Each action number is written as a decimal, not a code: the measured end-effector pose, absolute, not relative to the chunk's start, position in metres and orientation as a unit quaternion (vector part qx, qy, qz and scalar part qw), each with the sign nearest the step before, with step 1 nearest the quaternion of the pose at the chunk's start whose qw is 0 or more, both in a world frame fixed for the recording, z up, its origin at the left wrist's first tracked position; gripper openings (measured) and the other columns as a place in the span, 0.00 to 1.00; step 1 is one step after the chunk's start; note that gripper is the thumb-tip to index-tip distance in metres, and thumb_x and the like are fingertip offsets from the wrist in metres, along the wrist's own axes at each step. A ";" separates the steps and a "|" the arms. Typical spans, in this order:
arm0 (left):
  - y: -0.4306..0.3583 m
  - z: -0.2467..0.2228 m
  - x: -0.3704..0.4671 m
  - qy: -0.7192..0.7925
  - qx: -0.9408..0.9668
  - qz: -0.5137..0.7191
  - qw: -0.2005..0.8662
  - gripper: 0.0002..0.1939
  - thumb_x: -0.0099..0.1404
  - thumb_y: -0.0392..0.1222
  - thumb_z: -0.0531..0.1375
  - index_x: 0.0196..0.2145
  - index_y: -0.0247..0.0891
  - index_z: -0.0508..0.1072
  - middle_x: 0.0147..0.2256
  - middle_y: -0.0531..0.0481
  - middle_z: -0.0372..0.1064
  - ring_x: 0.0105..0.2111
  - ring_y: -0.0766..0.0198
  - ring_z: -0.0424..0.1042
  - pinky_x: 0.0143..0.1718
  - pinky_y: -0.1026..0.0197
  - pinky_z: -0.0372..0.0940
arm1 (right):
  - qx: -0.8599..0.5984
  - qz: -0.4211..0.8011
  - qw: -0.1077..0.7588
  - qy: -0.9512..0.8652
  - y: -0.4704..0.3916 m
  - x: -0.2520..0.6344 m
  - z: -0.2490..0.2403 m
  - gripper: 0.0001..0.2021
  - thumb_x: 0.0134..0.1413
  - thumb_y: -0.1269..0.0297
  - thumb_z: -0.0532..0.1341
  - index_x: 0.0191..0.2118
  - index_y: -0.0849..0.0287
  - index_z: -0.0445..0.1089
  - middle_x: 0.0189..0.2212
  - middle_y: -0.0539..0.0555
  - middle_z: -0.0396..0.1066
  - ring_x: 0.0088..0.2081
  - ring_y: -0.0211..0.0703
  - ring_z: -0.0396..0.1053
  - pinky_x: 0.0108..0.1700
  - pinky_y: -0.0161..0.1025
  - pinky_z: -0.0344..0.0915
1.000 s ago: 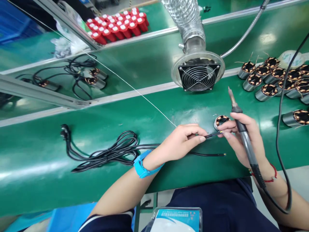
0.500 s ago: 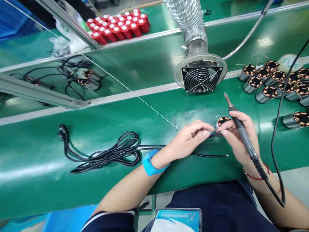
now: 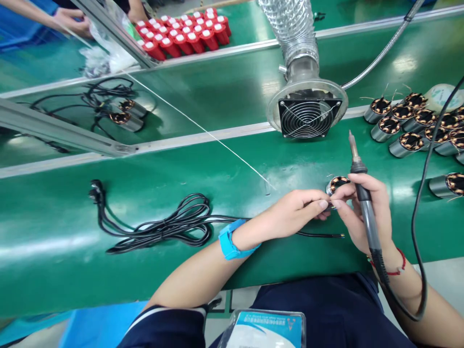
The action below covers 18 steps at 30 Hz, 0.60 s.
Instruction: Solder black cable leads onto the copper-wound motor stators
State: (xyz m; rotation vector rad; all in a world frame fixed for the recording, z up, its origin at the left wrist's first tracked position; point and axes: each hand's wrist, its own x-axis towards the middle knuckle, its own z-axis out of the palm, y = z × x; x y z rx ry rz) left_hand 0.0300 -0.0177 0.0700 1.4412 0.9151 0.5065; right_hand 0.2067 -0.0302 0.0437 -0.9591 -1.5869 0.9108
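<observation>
My left hand (image 3: pixel 299 212) is closed in a pinch on the end of a black cable, just in front of a metal stator (image 3: pixel 335 185) with copper windings. The coiled black cable (image 3: pixel 163 229) lies to the left, its plug at the far end. My right hand (image 3: pixel 369 208) holds a soldering iron (image 3: pixel 368 212), tip pointing up and away, while its thumb and forefinger meet my left fingertips at the wire end. The small wires between the fingertips are mostly hidden. Another stripped cable end (image 3: pixel 337 236) rests below my hands.
A fan with a grille (image 3: pixel 308 118) hangs from a foil duct behind my hands. Several stators (image 3: pixel 408 144) stand at the right. The iron's cord (image 3: pixel 422 193) loops down the right side. Red cylinders (image 3: pixel 195 41) stand beyond the metal rail. Another person's hands (image 3: pixel 70 21) show at the top left.
The soldering iron has turned more upright in my right hand. Both hands remain together at the wire end. Another person's hands have come into view at the top left.
</observation>
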 end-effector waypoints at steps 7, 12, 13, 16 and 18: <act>0.004 0.055 0.040 0.489 0.593 0.294 0.568 0.05 0.60 0.36 0.56 0.27 0.34 0.68 0.22 0.57 0.61 0.24 0.72 0.59 0.27 0.67 0.55 | -0.484 0.301 0.506 -0.647 -0.027 0.210 0.040 0.20 0.60 0.66 0.60 0.57 0.50 0.60 0.37 0.51 0.75 0.39 0.43 0.74 0.42 0.44 0.73; 0.018 0.039 0.045 0.524 0.609 0.318 0.504 0.06 0.59 0.34 0.55 0.26 0.34 0.69 0.23 0.57 0.64 0.25 0.72 0.60 0.30 0.66 0.55 | -0.507 0.263 0.542 -0.616 -0.030 0.227 0.026 0.20 0.63 0.58 0.57 0.59 0.49 0.62 0.36 0.52 0.74 0.28 0.41 0.72 0.31 0.42 0.70; 0.018 0.038 0.045 0.523 0.611 0.322 0.499 0.06 0.59 0.34 0.55 0.26 0.34 0.69 0.23 0.57 0.64 0.25 0.72 0.60 0.30 0.66 0.56 | -0.505 0.254 0.555 -0.611 -0.031 0.229 0.023 0.19 0.62 0.57 0.58 0.57 0.50 0.64 0.36 0.53 0.73 0.26 0.41 0.71 0.28 0.42 0.68; 0.017 0.037 0.047 0.526 0.609 0.334 0.490 0.07 0.60 0.34 0.55 0.25 0.34 0.69 0.23 0.56 0.65 0.25 0.72 0.61 0.30 0.66 0.56 | -0.507 0.217 0.582 -0.598 -0.035 0.234 0.019 0.13 0.57 0.56 0.62 0.47 0.52 0.69 0.30 0.51 0.68 0.23 0.40 0.66 0.25 0.41 0.63; 0.016 0.037 0.047 0.534 0.606 0.336 0.485 0.07 0.60 0.34 0.55 0.25 0.34 0.69 0.23 0.56 0.66 0.25 0.72 0.61 0.29 0.66 0.56 | -0.503 0.198 0.577 -0.612 -0.037 0.235 0.020 0.10 0.56 0.56 0.62 0.42 0.52 0.69 0.26 0.50 0.65 0.22 0.40 0.64 0.23 0.40 0.60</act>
